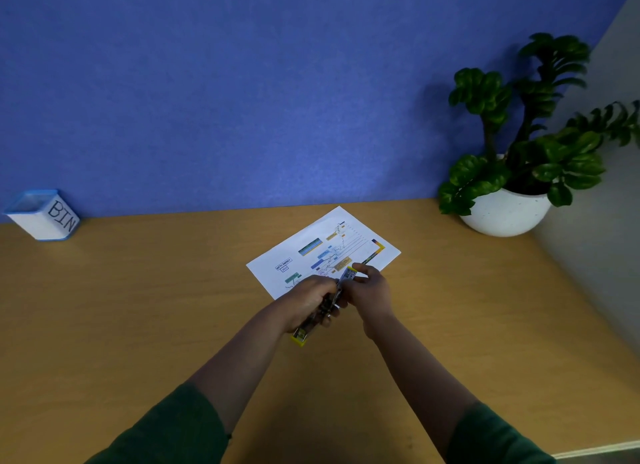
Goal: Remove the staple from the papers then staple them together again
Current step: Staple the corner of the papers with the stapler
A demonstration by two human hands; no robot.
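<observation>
Over on the left, the left hand (309, 297) is curled round the stapler (323, 308), whose long axis runs diagonally, yellow tail toward the person. Further right, the right hand (372, 285) pinches its front tip. Papers (323, 250) lie flat on the desk (138, 308) just past both hands; the staple's too small to spot.

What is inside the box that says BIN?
The BIN box sits far left on the table. From here only its rim shows; its wall hides whatever is inside.
</observation>
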